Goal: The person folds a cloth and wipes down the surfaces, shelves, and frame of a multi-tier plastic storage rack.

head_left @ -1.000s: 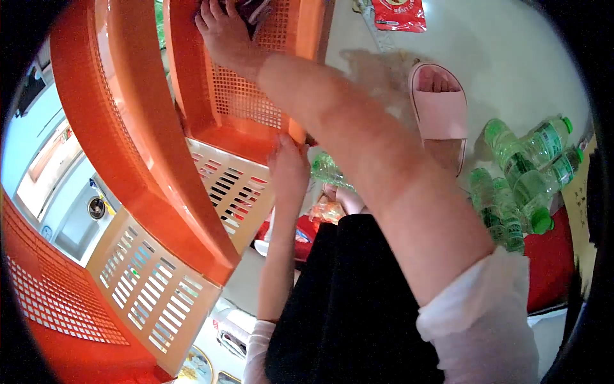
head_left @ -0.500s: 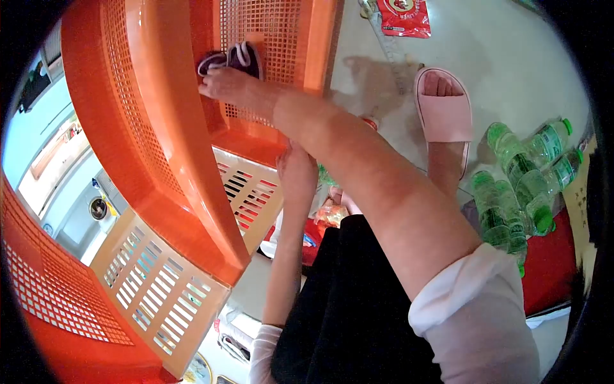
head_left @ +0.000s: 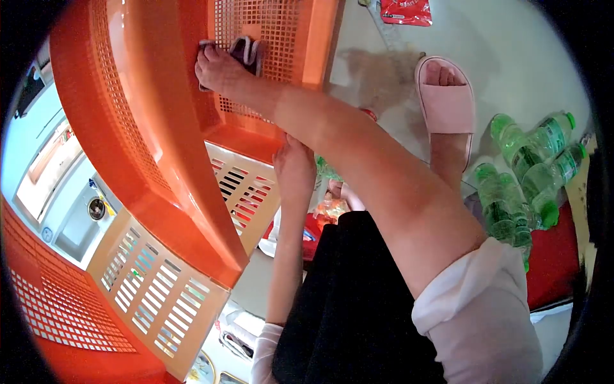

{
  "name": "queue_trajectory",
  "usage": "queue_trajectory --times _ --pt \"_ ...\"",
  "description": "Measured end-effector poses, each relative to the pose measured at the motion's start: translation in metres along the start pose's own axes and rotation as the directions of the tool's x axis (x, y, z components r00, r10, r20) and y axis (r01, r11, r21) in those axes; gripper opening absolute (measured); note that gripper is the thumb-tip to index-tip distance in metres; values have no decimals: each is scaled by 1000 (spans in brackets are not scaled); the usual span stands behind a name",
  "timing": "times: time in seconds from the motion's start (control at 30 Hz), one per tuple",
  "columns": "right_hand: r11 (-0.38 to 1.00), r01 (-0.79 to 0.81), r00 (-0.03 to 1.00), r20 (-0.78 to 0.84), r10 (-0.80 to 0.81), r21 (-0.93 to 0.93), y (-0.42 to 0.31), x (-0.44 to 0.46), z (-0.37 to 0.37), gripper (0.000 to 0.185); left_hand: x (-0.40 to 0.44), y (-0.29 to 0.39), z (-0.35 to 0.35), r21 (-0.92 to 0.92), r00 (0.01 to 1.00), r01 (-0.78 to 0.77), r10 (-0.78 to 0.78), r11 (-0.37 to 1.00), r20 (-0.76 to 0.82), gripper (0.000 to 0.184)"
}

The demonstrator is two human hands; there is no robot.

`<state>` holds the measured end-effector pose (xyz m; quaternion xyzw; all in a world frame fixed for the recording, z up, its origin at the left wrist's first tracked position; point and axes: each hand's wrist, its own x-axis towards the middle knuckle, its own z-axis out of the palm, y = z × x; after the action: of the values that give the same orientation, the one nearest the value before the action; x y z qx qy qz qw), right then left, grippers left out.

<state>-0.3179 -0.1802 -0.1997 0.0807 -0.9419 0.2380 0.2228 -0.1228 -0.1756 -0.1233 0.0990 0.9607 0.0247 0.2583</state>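
Observation:
Inside an orange plastic rack (head_left: pixel 307 38) with mesh panels lies a pair of dark purple shoes (head_left: pixel 248 56) with pale trim. My right hand (head_left: pixel 220 69) reaches in across the rack and rests over one of them, fingers bent on it; the palm side is hidden. Lower down, my left hand (head_left: pixel 294 168) is at the rack's edge, beside a beige slotted panel (head_left: pixel 240 192), its fingers curled against that edge and partly hidden behind my right forearm.
Several clear plastic bottles (head_left: pixel 537 169) with green caps lie at the right near a red surface (head_left: pixel 550 269). My foot in a pink slipper (head_left: pixel 448 105) is on the pale floor. A red packet (head_left: pixel 406 11) lies at the top. Another slotted panel (head_left: pixel 150 288) sits lower left.
My right hand has shifted slightly up and left over the shoe, covering more of it. The left hand stays at the rack's edge. The view has moved a little.

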Motion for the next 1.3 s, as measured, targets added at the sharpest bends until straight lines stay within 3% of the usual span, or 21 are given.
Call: queue_trajectory --times 0.07,0.1,0.17,0.23,0.3,0.33,0.43,0.5,0.53,0.63,0.67,0.7,0.73,0.77,0.87,0.9,0.93,1.03,1.17,1.23,1.3 --pt "977 94 981 152 -124 191 -9 -4 2 27 -1 -1 0 1 999 -1 1 1000 -42 24" --pt "989 112 994 -28 -109 101 -11 -14 5 23 -4 -2 -2 -2 994 -68 68 998 -88 23" --pt "980 174 984 -52 -170 95 -22 -27 13 19 -7 -1 -6 1 981 -140 138 990 -133 23" --pt "967 234 971 -77 -227 99 -31 -36 11 19 -7 5 -13 -38 989 -115 111 993 -100 21" --pt "871 409 890 94 -447 272 -34 -53 -2 16 -6 -1 -7 17 997 -77 77 997 -24 24" --pt "871 409 890 95 -447 271 -33 -57 -7 16 -5 -4 -3 70 998 -41 37 997 50 27" --pt "840 378 852 209 -480 388 -13 -55 -37 11 -1 -9 8 40 989 139 -141 989 44 34" --pt "807 356 709 426 -562 471 6 -49 -58 6 1 -1 1 82 983 165 -171 983 71 36" --pt "808 353 709 429 -560 473 16 -45 -66 6 1 3 -2 126 976 186 -198 975 94 38" --pt "706 -72 516 632 -578 704 57 -19 -93 14 3 7 -6 112 979 180 -189 977 80 32" --pt "614 -78 515 559 -650 786 71 -9 -88 14 5 10 -9 110 979 176 -185 978 83 32" --pt "579 -164 646 531 -548 798 79 -5 -84 12 6 13 -12 107 969 209 -221 972 112 31" --pt "468 -80 775 350 -526 880 89 -2 -74 12 7 14 -13 106 956 243 -257 964 142 30" --pt "549 -187 810 444 -384 815 94 7 -82 14 5 11 -10 124 970 200 -214 972 118 28" --pt "534 -235 905 383 -185 812 88 24 -75 25 4 6 -5 115 984 157 -165 981 71 30" --pt "416 -229 943 307 -131 880 79 21 -67 22 4 4 -3 116 984 156 -165 981 72 30" --pt "415 -231 942 308 -130 880 67 23 -59 22 3 1 -1 115 986 148 -156 982 64 32" --pt "716 56 998 -50 -29 696 33 14 -39 19 5 5 -2 100 985 153 -160 983 70 36" --pt "872 74 997 -28 -69 483 1 -39 -9 17 4 -4 2 69 992 68 -75 995 103 37" --pt "896 245 935 153 -319 370 -13 -57 -5 11 4 -4 -2 68 987 100 -107 993 118 36" --pt "868 282 882 246 -402 409 -11 -67 -27 10 4 -2 -3 62 982 129 -136 990 131 36"
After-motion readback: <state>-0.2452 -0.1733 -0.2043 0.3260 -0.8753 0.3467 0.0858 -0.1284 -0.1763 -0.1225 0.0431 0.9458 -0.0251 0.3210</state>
